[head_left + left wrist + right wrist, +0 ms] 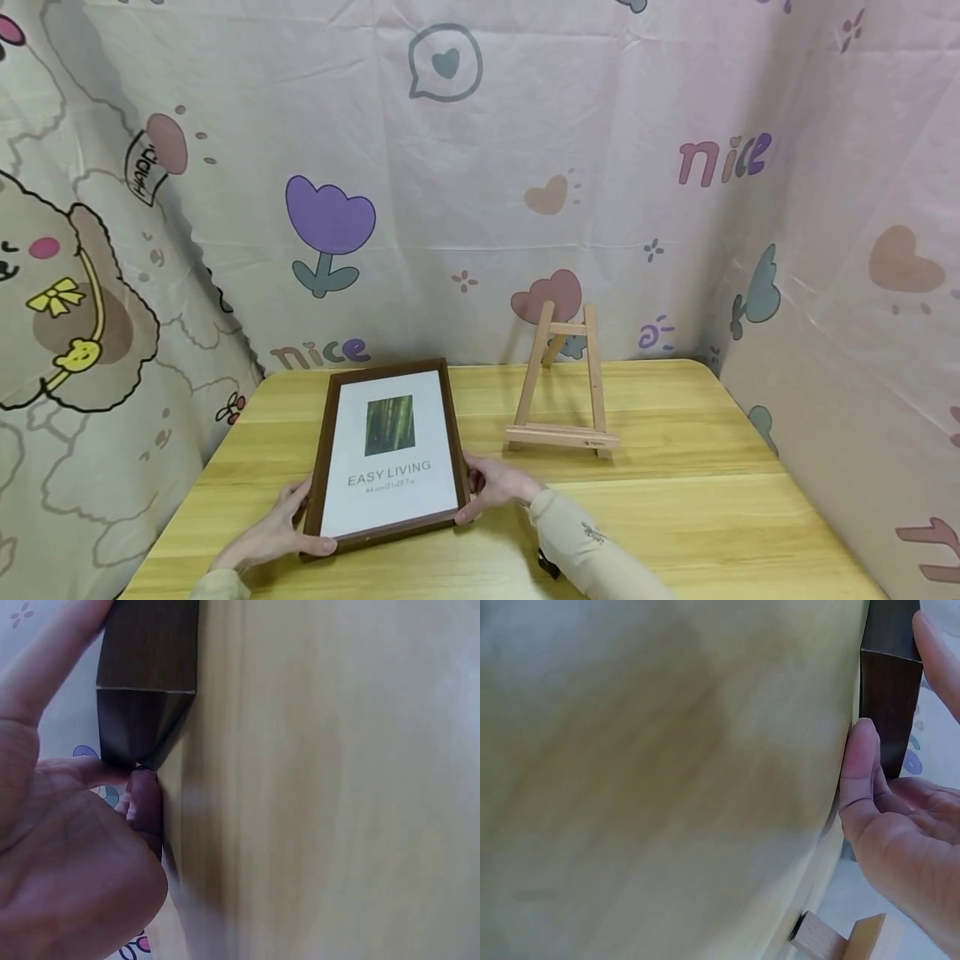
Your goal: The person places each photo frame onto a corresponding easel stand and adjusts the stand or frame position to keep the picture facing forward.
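Observation:
A brown picture frame (390, 500) with a white "EASY LIVING" sheet lies over the left part of the table, turned slightly. My left hand (270, 529) grips its lower left corner, thumb on the front edge. At the lower right corner, my right hand (495, 487) holds the other side, thumb at the front edge too. Close up in the left wrist view is the frame's dark corner (146, 667), with fingertips tucked beneath it. The right wrist view has the opposite corner (889, 705) between thumb and fingers, close over the wood.
A small wooden easel (562, 436) stands right of the frame, near the back of the table. Its feet (821, 939) show at the bottom of the right wrist view. Patterned cloth (465, 167) hangs behind and along both sides of the wood-grain table (690, 500).

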`<state>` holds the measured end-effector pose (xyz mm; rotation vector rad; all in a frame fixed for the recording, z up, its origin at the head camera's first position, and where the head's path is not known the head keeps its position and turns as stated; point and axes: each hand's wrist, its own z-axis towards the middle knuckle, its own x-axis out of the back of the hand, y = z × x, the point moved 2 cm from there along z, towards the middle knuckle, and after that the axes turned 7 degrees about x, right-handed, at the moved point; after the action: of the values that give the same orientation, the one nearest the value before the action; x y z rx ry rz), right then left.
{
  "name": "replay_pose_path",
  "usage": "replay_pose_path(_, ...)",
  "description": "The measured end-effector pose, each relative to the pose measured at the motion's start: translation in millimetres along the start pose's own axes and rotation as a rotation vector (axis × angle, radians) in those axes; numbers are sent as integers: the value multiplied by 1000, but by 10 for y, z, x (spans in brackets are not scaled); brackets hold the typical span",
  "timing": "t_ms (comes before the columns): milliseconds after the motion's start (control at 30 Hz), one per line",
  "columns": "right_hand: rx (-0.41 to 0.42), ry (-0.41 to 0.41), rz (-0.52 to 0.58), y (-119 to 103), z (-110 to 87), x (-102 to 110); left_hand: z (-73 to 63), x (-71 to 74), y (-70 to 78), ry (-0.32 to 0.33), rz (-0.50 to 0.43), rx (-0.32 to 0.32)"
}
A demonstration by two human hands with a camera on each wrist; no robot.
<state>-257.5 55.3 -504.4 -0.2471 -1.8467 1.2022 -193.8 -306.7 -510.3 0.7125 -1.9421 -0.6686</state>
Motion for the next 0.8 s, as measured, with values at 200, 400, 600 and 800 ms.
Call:
replay_pose_path(200, 14, 15, 17, 0, -12, 1, -25, -12, 1, 8, -21, 5)
replay_pose_path(400, 29, 26, 35, -1, -18, 17, -19, -28, 7, -9, -72, -24)
replay_pose_path(600, 24, 34, 37, 6, -29, 20, -9, -40, -7, -32, -117, -53)
replay_pose_path(800, 41, 46, 34, 13, -28, 19, 3, -45, -32, -27, -126, -53)
